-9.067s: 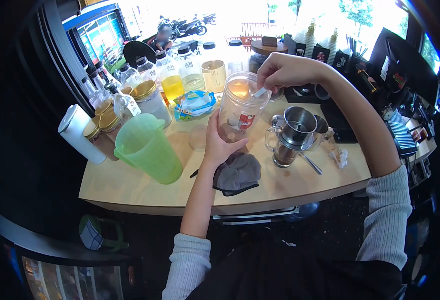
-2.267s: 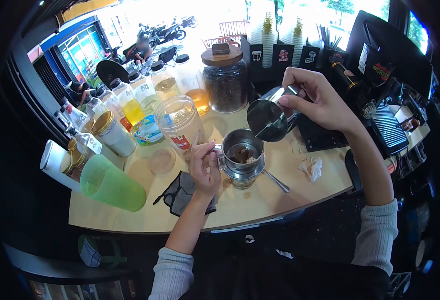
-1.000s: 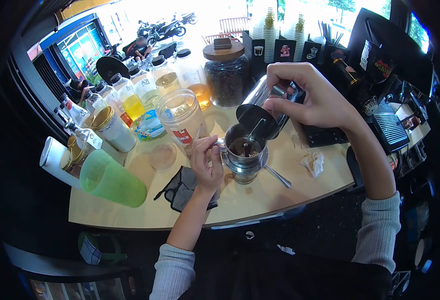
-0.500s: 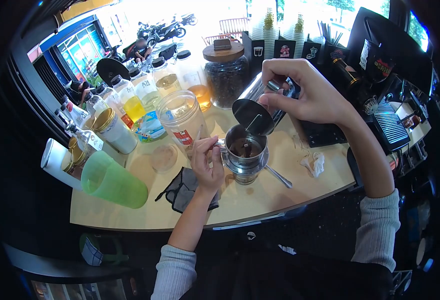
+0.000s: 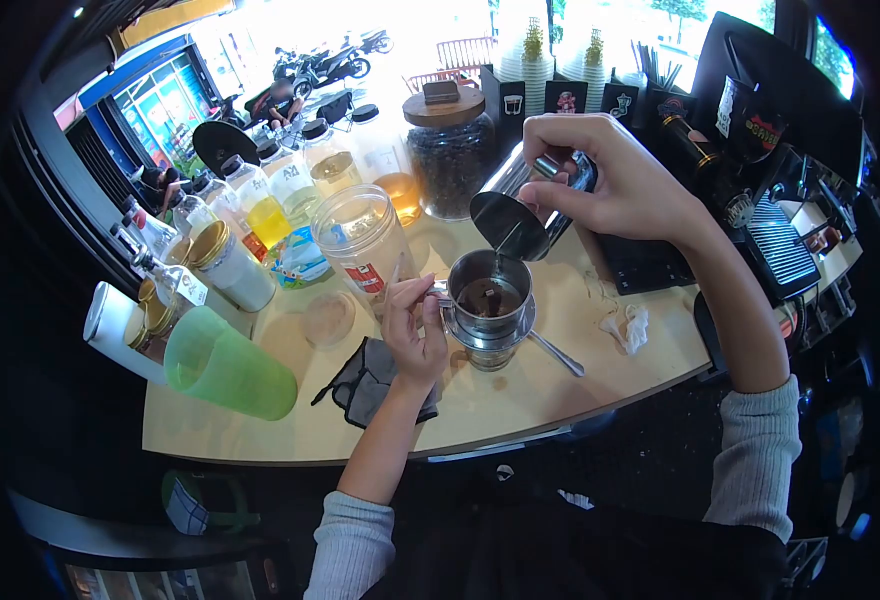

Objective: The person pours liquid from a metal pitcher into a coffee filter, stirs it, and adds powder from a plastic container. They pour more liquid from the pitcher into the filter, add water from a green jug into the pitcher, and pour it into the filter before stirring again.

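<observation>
In the head view, a metal drip coffee filter (image 5: 490,314) sits on a small glass (image 5: 490,357), with dark liquid inside. My left hand (image 5: 415,328) has its fingers closed on the filter's side handle. Above and to the right, my right hand (image 5: 610,185) grips a shiny metal pitcher (image 5: 563,222) by its handle. The pitcher is tilted, its mouth over the filter, and a thin stream runs from it. A spoon (image 5: 558,353) lies right beside the glass. Under my left forearm is a dark grey cloth (image 5: 365,385).
Near the left hand stand an open clear plastic jar (image 5: 365,240) and its lid (image 5: 328,318). A green tumbler (image 5: 230,365) is at the left front. Several bottles line the back left, beside a wooden-lidded jar (image 5: 452,160). Crumpled tissue (image 5: 635,328) lies on the right.
The pitcher's mouth has risen slightly and shifted a little to the right, and its tilt differs slightly. My left hand stays on the filter handle.
</observation>
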A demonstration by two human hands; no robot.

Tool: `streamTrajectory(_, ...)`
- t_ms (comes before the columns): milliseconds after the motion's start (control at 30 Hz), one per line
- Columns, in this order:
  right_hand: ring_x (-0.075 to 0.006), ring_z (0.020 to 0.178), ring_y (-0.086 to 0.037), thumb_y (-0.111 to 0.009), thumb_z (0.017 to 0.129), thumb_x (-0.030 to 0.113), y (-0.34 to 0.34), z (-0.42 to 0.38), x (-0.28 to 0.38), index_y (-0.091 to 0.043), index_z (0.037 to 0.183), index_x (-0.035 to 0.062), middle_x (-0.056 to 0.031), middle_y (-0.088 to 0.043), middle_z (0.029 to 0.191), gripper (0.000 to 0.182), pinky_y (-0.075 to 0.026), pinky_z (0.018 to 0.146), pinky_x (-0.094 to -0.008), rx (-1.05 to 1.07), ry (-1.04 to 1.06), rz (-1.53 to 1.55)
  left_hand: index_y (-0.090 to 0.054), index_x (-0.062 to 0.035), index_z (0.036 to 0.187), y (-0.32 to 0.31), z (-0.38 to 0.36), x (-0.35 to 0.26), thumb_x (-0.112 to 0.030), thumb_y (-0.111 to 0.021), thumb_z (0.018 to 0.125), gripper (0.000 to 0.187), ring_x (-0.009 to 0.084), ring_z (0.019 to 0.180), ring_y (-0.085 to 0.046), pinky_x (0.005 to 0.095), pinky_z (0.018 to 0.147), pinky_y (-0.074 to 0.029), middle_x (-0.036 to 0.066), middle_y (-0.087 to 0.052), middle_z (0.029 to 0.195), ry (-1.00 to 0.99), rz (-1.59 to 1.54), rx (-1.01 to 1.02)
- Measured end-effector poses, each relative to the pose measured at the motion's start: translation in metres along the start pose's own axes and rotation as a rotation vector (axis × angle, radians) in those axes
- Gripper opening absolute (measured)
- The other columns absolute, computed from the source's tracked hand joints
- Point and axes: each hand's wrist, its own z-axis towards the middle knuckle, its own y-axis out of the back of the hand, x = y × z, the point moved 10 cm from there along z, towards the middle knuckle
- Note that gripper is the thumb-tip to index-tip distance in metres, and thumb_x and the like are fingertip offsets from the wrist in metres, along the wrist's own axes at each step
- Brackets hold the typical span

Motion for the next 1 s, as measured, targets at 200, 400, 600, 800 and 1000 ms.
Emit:
streamTrajectory(200, -0.0139, 0.055, -0.044, -0.068, 0.077, 0.011, 0.000, -0.002, 0.012, -0.048, 0.079, -0.0007, -0.0056, -0.041, 0.059, 0.024, -0.043, 0.053, -0.0282, -0.004, 0.046, 0.003, -0.055, 0.0046, 0.109, 0.000, 0.001, 0.000, 0.003, -0.052, 0.091, 0.019, 0.0143, 0.080, -0.057, 0.0236, 0.070, -0.049, 0.012, -0.055, 0.097, 0.002, 0.013, 0.010)
streamTrajectory(400, -0.0161, 0.056, -0.045, -0.067, 0.076, 0.012, -0.006, 0.001, 0.025, -0.045, 0.078, -0.0013, -0.0072, -0.041, 0.061, 0.027, -0.044, 0.054, -0.0300, 0.016, 0.089, 0.006, -0.055, 0.0045, 0.109, 0.000, 0.000, 0.000, 0.001, -0.053, 0.091, 0.018, 0.0149, 0.082, -0.058, 0.0240, 0.071, -0.049, 0.013, -0.055, 0.098, 0.008, 0.002, 0.004)
streamTrajectory(600, -0.0179, 0.059, -0.048, -0.068, 0.077, 0.016, -0.014, 0.005, 0.031, -0.046, 0.076, -0.0001, -0.0083, -0.046, 0.066, 0.027, -0.044, 0.056, -0.0303, 0.023, 0.111, 0.010, -0.055, 0.0046, 0.109, 0.000, 0.000, 0.001, -0.001, -0.053, 0.092, 0.018, 0.0154, 0.082, -0.058, 0.0243, 0.071, -0.049, 0.013, -0.055, 0.098, 0.009, 0.001, 0.004)
streamTrajectory(800, -0.0263, 0.059, -0.056, -0.064, 0.073, 0.013, -0.018, 0.008, 0.029, -0.047, 0.081, -0.0023, -0.0148, -0.054, 0.070, 0.024, -0.047, 0.061, -0.0341, 0.060, 0.090, -0.050, -0.056, 0.0046, 0.108, 0.000, 0.000, 0.001, 0.000, -0.054, 0.091, 0.018, 0.0160, 0.082, -0.058, 0.0247, 0.071, -0.049, 0.013, -0.056, 0.097, 0.005, 0.034, 0.012)
streamTrajectory(1000, -0.0253, 0.068, -0.064, -0.063, 0.076, 0.011, -0.014, 0.005, 0.023, -0.048, 0.082, -0.0038, -0.0156, -0.057, 0.073, 0.022, -0.054, 0.068, -0.0318, 0.073, 0.033, -0.036, -0.056, 0.0047, 0.108, 0.000, 0.000, 0.001, 0.000, -0.053, 0.091, 0.018, 0.0161, 0.082, -0.058, 0.0247, 0.071, -0.049, 0.013, -0.056, 0.097, 0.008, 0.007, 0.001)
